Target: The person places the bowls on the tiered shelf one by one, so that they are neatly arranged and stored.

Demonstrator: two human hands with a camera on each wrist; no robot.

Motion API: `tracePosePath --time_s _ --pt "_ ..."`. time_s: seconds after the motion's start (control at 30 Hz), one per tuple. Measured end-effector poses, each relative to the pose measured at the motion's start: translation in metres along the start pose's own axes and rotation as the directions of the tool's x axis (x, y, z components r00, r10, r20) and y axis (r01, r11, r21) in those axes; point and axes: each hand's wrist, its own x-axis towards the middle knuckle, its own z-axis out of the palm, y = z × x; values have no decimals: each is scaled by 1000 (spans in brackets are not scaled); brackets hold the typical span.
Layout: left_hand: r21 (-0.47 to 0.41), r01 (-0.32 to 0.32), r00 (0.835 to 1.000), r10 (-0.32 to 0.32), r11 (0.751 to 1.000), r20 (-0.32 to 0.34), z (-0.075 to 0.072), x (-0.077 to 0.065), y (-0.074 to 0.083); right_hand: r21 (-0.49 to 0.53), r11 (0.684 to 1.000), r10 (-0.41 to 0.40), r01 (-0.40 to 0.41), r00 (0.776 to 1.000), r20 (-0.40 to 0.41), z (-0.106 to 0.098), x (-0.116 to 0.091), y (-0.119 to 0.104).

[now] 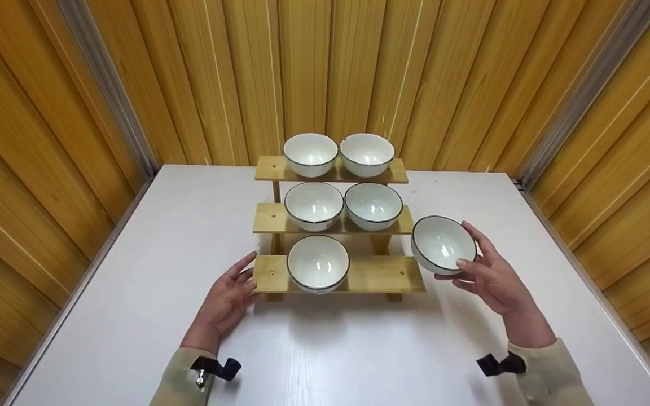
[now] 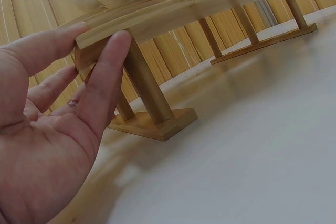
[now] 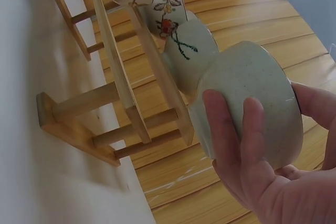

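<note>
A three-tier wooden display stand [image 1: 378, 273] carries white bowls with dark rims. Two bowls [image 1: 311, 152] are on the top shelf, two more on the middle one, and one bowl [image 1: 318, 262] on the left half of the bottom shelf. My left hand [image 1: 229, 299] grips the left end of the bottom shelf, fingertips [image 2: 119, 40] at its edge near a leg. To the right of the stand, my right hand [image 1: 491, 276] holds another bowl [image 1: 442, 239] tilted, thumb over the rim and fingers against its outside. The held bowl's outer wall [image 3: 257, 103] fills much of the right wrist view.
The stand rests on a white table [image 1: 189, 225]. Wood-patterned panels [image 1: 302, 62] rise behind it and along both sides, with metal strips [image 1: 105, 84] at the corners. Floral designs [image 3: 168, 24] show on the shelved bowls in the wrist views.
</note>
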Motion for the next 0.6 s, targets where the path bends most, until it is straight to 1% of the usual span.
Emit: tracePosePath --time_s 0.13,0.27,0.4,0.6 --pt "-3 6 1000 -6 1000 -12 0 0 0 -28 999 21 -21 999 25 8 0 2" --pt "9 1 1000 -1 1000 -4 0 0 0 -49 998 40 -37 998 42 17 1 6" --pt "18 0 1000 0 1000 -1 0 0 0 -46 998 40 -35 995 94 25 3 10" --pt "15 -4 1000 4 1000 -2 0 1 0 -13 999 45 -44 986 163 36 6 16"
